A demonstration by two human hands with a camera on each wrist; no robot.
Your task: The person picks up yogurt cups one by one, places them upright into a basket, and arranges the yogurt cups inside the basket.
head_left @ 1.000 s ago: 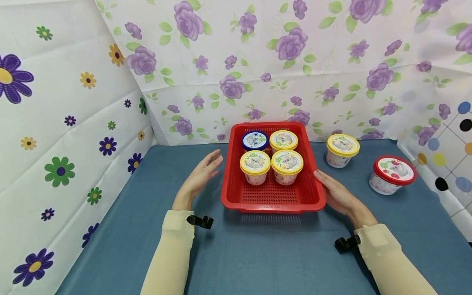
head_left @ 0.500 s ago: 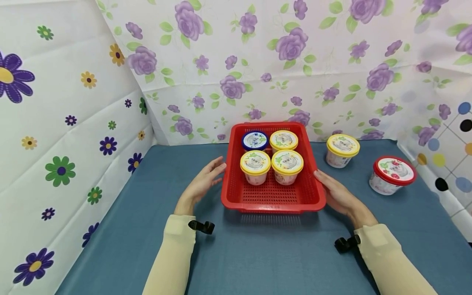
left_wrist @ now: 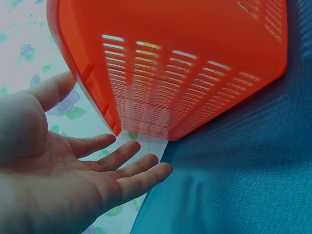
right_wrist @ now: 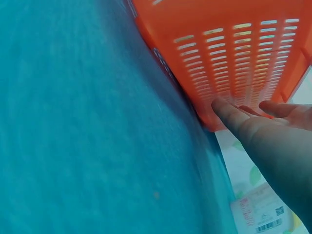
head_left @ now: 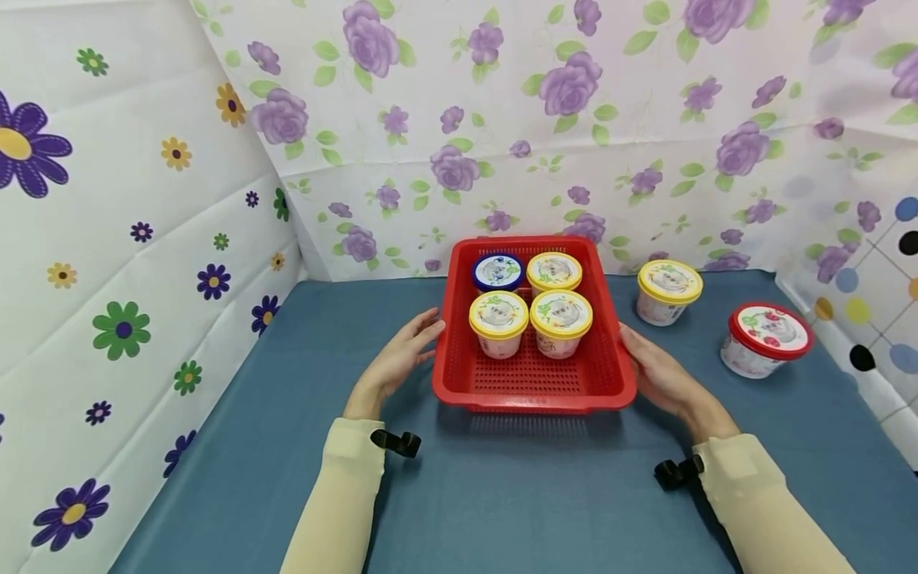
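A red plastic basket (head_left: 531,383) with slotted walls sits on the blue cloth. Inside, toward its back, stand lidded tubs: one blue-lidded tub (head_left: 498,273) and three with yellow lids, such as the front right yellow-lidded tub (head_left: 562,317). My left hand (head_left: 390,365) is at the basket's left side, fingers extended and spread; in the left wrist view its thumb tip meets the rim and the other fingers are apart from the slotted wall. On the opposite side my right hand (head_left: 668,381) has its thumb at the rim and its straight fingers along the outer wall.
To the right of the basket stand another yellow-lidded tub (head_left: 668,292) and a wider red-lidded tub (head_left: 769,338). Flowered cloth (head_left: 452,169) rises behind the table, with more patterned cloth (head_left: 122,331) at the left and right sides.
My left hand has come a little right and down, closer to the basket's rim. The right hand, the basket and the tubs stay practically where they were.
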